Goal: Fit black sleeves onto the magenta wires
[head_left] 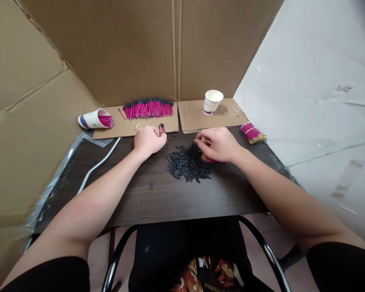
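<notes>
My left hand (149,140) rests on the dark table with its fingers pinched round a few pink wires with black ends (162,129). My right hand (219,144) is curled over a small bunch of pink wires with gold tips (205,157), at the right edge of a heap of short black tubes (187,165). The heap lies on the table between my two hands.
On cardboard sheets (197,115) at the back lie a long row of pink wires (149,108), a tipped paper cup with wires (95,119), an upright paper cup (212,101) and rubber bands (231,110). A banded wire bundle (253,133) lies right. Cardboard walls stand behind and left.
</notes>
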The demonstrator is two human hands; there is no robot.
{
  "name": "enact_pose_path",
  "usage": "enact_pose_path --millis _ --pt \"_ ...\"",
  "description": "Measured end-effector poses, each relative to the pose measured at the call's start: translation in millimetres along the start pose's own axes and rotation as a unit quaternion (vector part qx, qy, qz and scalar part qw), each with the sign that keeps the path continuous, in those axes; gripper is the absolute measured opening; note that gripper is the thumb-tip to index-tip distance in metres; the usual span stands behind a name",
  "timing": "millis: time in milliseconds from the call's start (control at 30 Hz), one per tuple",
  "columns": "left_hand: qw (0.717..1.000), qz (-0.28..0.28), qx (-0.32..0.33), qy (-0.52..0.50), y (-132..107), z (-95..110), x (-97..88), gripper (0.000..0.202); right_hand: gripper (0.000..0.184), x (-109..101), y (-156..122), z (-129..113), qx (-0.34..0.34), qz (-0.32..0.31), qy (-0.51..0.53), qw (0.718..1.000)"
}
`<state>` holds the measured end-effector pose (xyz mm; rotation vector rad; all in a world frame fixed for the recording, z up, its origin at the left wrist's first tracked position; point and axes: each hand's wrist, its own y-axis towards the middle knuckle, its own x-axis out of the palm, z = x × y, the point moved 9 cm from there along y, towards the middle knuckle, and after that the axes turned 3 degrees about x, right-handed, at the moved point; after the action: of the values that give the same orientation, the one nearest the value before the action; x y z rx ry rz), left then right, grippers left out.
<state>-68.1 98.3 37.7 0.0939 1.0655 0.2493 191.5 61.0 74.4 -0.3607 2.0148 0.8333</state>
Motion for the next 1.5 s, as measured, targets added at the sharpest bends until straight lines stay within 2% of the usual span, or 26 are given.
enact_pose_path --millis 133,267,367,433,500,600,700,900,1200,1500 --pt "0.999 0.020 0.019 -0.024 4 -4 2.9 0.024 0.028 0 0 2 0.012 -0.015 -0.009 1.000" --pt "0.992 0.062 0.083 -0.066 5 -1 3.3 0.024 0.028 2 0 3 0.022 -0.036 -0.012 0.999" --pt "0.989 0.071 0.101 -0.081 2 2 2.5 0.022 0.026 6 0 1 0.017 -0.055 -0.010 0.998" --pt "0.988 0.057 0.119 -0.080 -3 10 2.5 0.019 0.025 8 1 0 0.012 -0.069 -0.012 0.998" --pt "0.978 0.025 0.189 -0.087 -10 27 3.7 0.014 0.021 9 0 0 0.009 -0.091 -0.017 0.996" --pt "0.940 -0.039 0.321 -0.106 -28 55 8.2 0.006 0.011 12 -2 3 0.011 -0.146 -0.022 0.989" --pt "0.910 -0.080 0.392 -0.110 -41 68 12.6 0.010 0.007 10 -5 6 0.015 -0.189 -0.019 0.982" --pt "0.905 -0.102 0.403 -0.093 -45 68 19.5 0.014 0.011 3 -10 11 0.041 -0.238 -0.005 0.970" --pt "0.899 -0.126 0.405 -0.104 -47 71 23.8 0.010 0.013 5 -11 15 0.055 -0.244 -0.005 0.968" --pt "0.886 -0.162 0.416 -0.124 -56 81 21.9 0.010 0.014 8 -13 14 0.050 -0.273 -0.021 0.961"
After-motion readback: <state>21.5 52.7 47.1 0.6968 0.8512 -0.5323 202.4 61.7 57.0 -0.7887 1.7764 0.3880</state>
